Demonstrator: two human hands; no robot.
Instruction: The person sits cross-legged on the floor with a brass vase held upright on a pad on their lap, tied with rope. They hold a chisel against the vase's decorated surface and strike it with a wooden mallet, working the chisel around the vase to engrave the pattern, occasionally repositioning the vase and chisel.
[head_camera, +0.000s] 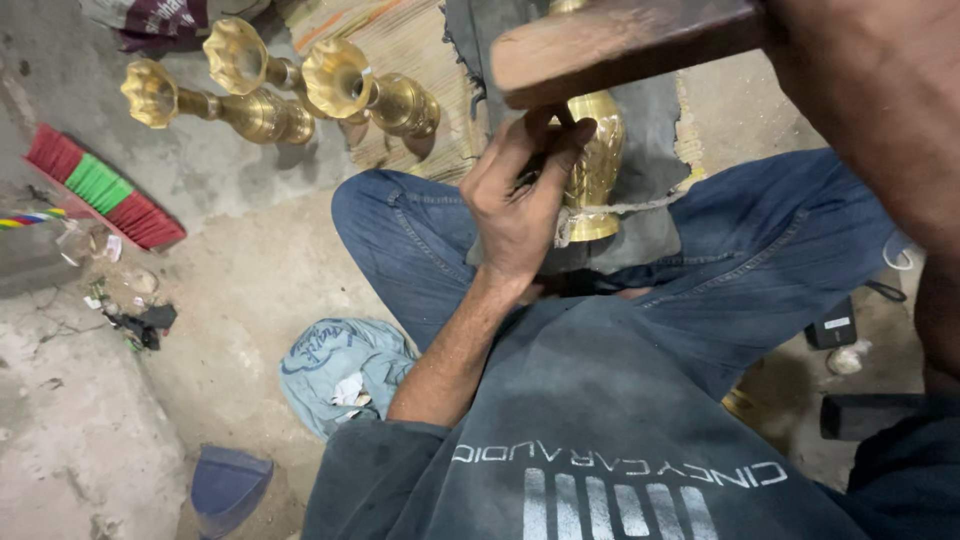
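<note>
I sit cross-legged on the floor in blue jeans. A brass vase (597, 165) lies in my lap on a grey cloth (655, 120), tied down at its base with a rope (630, 208). My left hand (518, 205) pinches a thin dark tool (535, 170) against the vase's left side. My right hand (850, 80) is raised close to the camera at the top right. It grips a wooden mallet (620, 45), whose block hangs above the vase and hides the vase's top.
Three brass vases (260, 85) lie on the concrete floor at the top left, near a woven mat (400, 40). A brush with red and green bristles (100, 185), a light blue cloth bag (335, 365) and a blue dustpan (228, 485) are on my left. Small dark objects (835, 325) lie on my right.
</note>
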